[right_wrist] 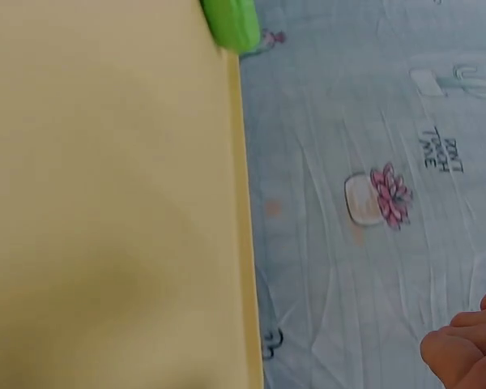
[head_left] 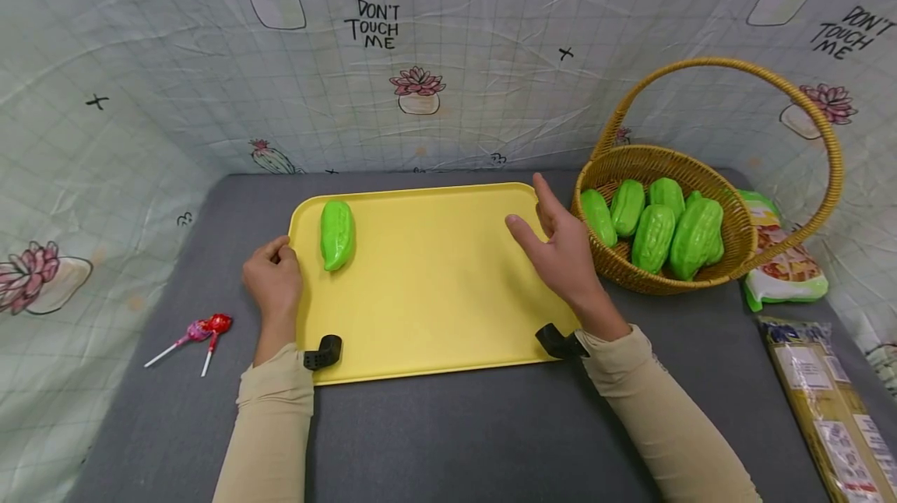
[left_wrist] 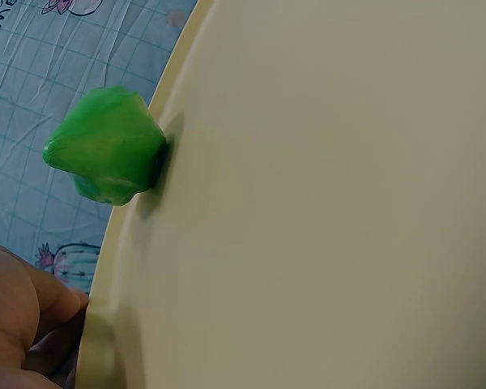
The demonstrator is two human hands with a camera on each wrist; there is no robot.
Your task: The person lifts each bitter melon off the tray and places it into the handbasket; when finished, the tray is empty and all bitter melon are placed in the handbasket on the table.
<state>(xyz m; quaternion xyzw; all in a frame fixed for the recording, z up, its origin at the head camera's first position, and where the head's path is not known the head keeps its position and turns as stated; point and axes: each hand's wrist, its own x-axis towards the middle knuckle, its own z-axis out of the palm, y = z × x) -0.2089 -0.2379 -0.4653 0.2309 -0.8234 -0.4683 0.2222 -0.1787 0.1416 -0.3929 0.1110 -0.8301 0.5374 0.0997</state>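
Note:
A yellow tray [head_left: 434,277] lies on the grey table. My left hand [head_left: 276,277] is at its left rim, fingers curled against the edge; in the left wrist view the fingertips [left_wrist: 74,301] meet the rim. One glossy green, bumpy, gourd-like vegetable [head_left: 338,234] rests at the tray's upper left, beside that hand, and shows also in the left wrist view [left_wrist: 109,146]. Over the tray's right side hovers my right hand [head_left: 564,254], thumb and fingers spread apart, holding nothing. Only part of the right hand [right_wrist: 470,348] shows in the right wrist view.
Right of the tray stands a wicker basket [head_left: 624,273] with a tall handle, holding several similar green vegetables [head_left: 654,238]. Behind it lies a green and white food packet [head_left: 788,285], with a long flat package [head_left: 820,394] nearer. Two lollipops [head_left: 210,324] lie at the left.

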